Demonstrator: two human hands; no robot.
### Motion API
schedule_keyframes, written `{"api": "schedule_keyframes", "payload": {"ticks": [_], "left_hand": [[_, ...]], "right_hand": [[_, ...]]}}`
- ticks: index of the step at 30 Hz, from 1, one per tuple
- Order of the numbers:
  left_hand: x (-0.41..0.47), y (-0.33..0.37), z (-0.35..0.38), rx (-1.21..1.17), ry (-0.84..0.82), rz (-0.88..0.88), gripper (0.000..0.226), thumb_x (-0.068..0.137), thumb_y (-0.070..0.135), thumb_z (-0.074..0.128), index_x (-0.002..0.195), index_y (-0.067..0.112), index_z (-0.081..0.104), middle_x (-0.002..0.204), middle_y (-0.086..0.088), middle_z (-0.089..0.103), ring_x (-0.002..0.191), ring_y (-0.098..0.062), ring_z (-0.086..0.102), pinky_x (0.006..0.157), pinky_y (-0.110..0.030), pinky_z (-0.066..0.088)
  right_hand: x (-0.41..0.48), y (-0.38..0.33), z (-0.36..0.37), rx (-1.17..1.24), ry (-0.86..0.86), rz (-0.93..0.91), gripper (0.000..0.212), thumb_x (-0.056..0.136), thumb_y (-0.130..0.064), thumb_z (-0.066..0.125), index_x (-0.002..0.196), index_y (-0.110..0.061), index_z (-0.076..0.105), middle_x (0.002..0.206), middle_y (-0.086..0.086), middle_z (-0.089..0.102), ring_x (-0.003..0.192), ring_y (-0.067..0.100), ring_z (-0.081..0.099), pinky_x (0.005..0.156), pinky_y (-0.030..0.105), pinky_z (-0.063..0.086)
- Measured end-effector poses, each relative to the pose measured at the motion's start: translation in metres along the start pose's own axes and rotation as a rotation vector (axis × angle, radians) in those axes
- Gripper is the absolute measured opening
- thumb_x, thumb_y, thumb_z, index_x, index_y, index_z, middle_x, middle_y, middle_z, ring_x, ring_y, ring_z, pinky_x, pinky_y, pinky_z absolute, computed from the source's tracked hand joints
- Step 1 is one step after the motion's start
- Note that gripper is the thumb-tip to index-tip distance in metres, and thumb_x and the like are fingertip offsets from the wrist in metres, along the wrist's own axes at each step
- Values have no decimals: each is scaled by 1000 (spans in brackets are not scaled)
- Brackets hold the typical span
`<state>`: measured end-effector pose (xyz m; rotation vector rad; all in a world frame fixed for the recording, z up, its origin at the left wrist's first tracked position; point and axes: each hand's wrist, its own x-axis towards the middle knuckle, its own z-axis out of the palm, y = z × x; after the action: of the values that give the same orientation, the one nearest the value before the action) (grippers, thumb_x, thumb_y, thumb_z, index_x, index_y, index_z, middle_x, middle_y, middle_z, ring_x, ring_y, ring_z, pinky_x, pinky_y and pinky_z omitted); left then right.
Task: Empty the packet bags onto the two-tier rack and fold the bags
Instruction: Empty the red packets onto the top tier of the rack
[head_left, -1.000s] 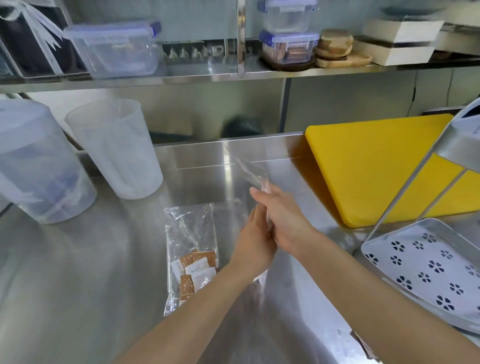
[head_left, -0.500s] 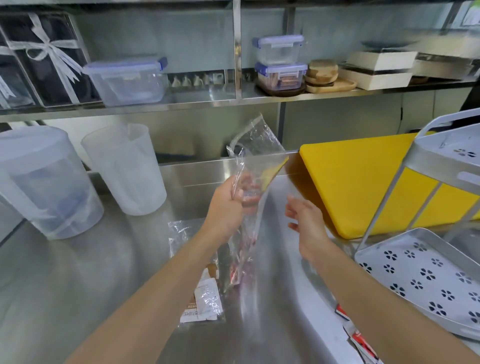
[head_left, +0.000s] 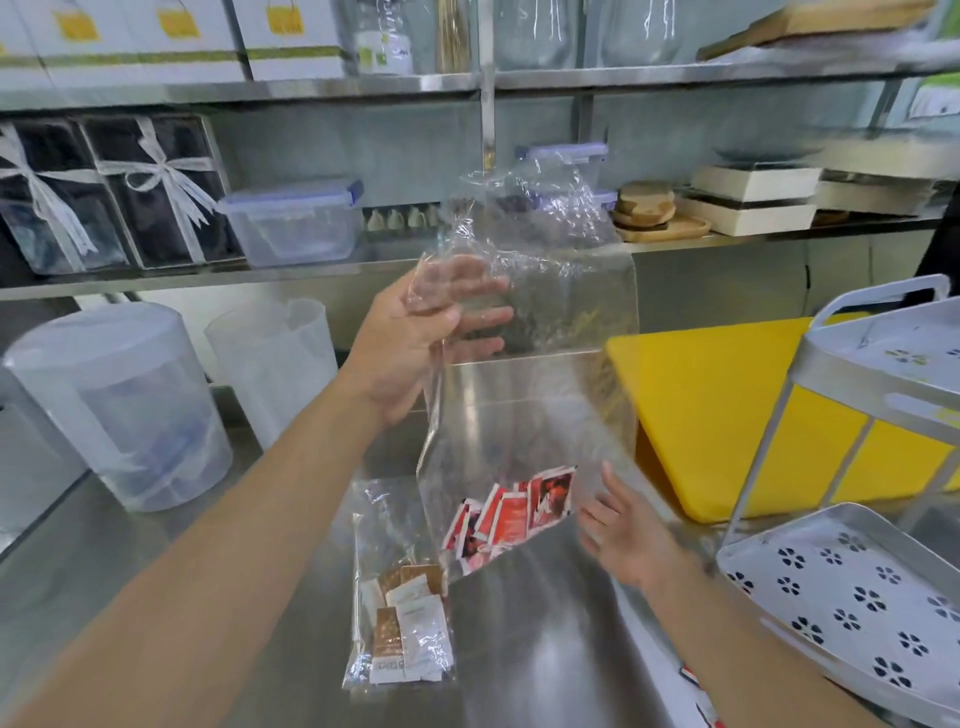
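Observation:
My left hand (head_left: 415, 343) holds up a clear plastic bag (head_left: 530, 364) by its upper part, above the steel counter. Several red packets (head_left: 514, 514) have slid into the bag's bottom corner. My right hand (head_left: 623, 530) is open beside that lower corner, fingers spread, touching or nearly touching the plastic. A second clear bag (head_left: 400, 587) with brown and white packets lies flat on the counter below. The white two-tier rack (head_left: 852, 582) stands at the right; its lower tray with flower-shaped holes holds nothing visible.
A yellow cutting board (head_left: 727, 410) lies behind the rack. Two translucent pitchers (head_left: 119, 405) stand at the left. Shelves behind carry lidded containers (head_left: 296, 223), wooden coasters and boxes. Something red and white (head_left: 696, 680) shows past my right forearm.
The left hand raised the bag higher and it spread open flat; the red packets now sit in its bottom corner. The right hand dropped from mid-height to the bag's lower corner.

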<state>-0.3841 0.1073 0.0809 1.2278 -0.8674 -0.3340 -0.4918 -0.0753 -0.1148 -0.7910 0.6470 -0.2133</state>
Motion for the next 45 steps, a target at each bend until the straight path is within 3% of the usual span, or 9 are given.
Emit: {"api": "schedule_keyframes", "payload": {"ticks": [7,12,17,23,28,35,38,41,45], "left_hand": [[-9,-3,-26,-139,139,1,32,88,-7,43,95,19,61,88,3,74,83,-17,71,76,-40,59],[-21,-24,-59,-365,328,-64,35,86,-3,48,79,22,71,78,6,74,71,-9,71,65,-26,59],[-33,-66,-77,-558,499,-237,21,79,2,56,74,17,69,80,0,68,69,-9,68,62,-24,57],[-40,-91,-75,-17,641,-653,30,65,13,75,90,6,61,129,-14,51,113,-28,54,105,-41,34],[-33,-72,-58,652,806,-308,77,72,24,74,137,14,34,145,-12,36,130,-33,37,108,-46,30],[3,-15,6,1232,45,347,102,70,45,73,145,26,7,157,-4,5,144,-20,5,114,-44,3],[23,5,32,1290,-157,219,103,67,52,71,145,33,6,154,0,21,144,-17,9,117,-47,-4],[35,13,45,1311,-350,14,40,78,42,66,115,29,56,104,7,68,110,-10,52,111,-41,18],[36,23,52,1316,-413,-6,12,85,28,61,75,22,65,65,10,64,62,-7,59,64,-27,42]], "right_hand": [[2,-26,-8,76,-177,-277,58,15,-33,94,64,-15,70,63,0,71,58,9,68,54,20,53],[-20,-68,2,-9,-116,-483,14,68,-6,72,74,-13,61,57,-1,71,56,8,67,53,16,52],[-40,-102,16,9,-121,-606,17,86,-1,54,76,-14,58,56,-6,68,58,5,66,59,17,52],[-57,-116,24,-67,-83,-682,18,87,-1,54,74,-14,57,61,-3,65,63,8,64,60,17,48],[-64,-114,17,-97,-142,-703,15,81,-1,59,71,-13,60,54,-6,67,56,5,65,59,20,46],[-70,-110,6,-80,-275,-666,41,29,-33,91,61,-20,69,61,-3,69,64,12,68,59,19,53],[-77,-107,4,-80,-304,-637,34,34,-25,87,62,-17,69,60,0,69,62,13,69,57,20,54],[-83,-102,2,-108,-306,-636,33,35,-25,89,62,-16,70,60,0,69,60,13,67,57,19,54],[-94,-103,-2,-234,-219,-689,29,47,-25,82,67,-11,67,59,-4,69,58,9,65,54,16,50]]}}
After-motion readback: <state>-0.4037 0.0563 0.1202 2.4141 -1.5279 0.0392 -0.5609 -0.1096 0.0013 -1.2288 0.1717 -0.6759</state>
